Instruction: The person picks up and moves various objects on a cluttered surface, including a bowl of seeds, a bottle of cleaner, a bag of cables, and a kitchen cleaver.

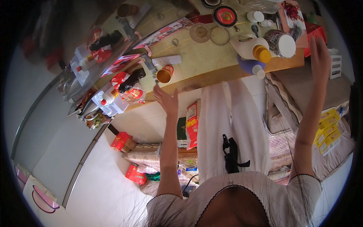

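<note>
My left hand (166,101) is held at the front edge of the table, fingers apart and nothing in it. Just beyond its fingertips a red cup (171,70) stands on the tabletop (194,64), its open mouth showing a brownish inside. Over on the right my right hand (320,56) is raised with fingers stretched out, holding nothing. Nearest to it are a red box (312,31) and a clear jar with a white lid (286,45). Left of the jar stand a pale bottle with a yellow cap (245,46) and a purple bottle with a white cap (247,65).
A clear plastic bin (109,104), red bags (133,94) and a dark bundle (131,80) crowd the table's left end. Toward the back are a round black-and-red tin (225,16) and a glass lid (199,33). Yellow boxes (328,128) lie at the right, a cushioned seat (298,89) beside them.
</note>
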A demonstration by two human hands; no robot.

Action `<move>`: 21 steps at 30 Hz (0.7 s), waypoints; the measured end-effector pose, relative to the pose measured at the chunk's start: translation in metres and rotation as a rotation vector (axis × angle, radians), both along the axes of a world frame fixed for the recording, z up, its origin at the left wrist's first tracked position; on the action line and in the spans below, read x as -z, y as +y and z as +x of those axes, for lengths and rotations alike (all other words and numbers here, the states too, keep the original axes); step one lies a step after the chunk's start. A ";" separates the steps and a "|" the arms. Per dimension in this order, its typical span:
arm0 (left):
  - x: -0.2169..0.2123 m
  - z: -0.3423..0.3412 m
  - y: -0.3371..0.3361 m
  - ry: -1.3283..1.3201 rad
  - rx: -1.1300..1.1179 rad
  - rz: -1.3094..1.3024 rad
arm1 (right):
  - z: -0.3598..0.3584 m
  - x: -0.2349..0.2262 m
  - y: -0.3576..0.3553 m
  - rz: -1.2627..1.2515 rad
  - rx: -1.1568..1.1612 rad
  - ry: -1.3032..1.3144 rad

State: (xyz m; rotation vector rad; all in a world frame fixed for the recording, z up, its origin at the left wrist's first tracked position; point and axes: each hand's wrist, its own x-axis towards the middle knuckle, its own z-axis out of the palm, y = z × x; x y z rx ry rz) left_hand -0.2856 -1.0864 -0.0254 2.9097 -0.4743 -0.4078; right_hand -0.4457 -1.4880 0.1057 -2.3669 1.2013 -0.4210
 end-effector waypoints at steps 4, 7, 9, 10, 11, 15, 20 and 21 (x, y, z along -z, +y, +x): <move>0.027 0.031 0.016 0.106 -0.019 0.010 | 0.003 0.034 0.127 0.792 -0.068 -0.564; 0.045 0.044 0.021 0.112 -0.008 -0.156 | 0.061 0.120 0.193 0.490 -0.751 -0.060; 0.057 0.046 0.016 0.127 -0.013 -0.195 | 0.103 0.183 0.237 0.542 -0.604 -0.027; 0.057 0.046 0.019 0.124 -0.044 -0.201 | 0.112 0.207 0.252 0.434 -0.626 -0.012; 0.059 0.047 0.020 0.134 -0.034 -0.200 | 0.122 0.215 0.261 0.315 -0.630 0.015; 0.059 0.048 0.020 0.065 0.040 -0.229 | 0.169 0.246 0.285 -0.061 -0.674 0.103; 0.035 0.037 0.024 0.128 -0.040 -0.262 | 0.189 0.251 0.293 -0.062 -0.782 0.191; 0.032 0.035 0.025 0.130 -0.054 -0.268 | 0.189 0.249 0.292 0.004 -0.810 0.253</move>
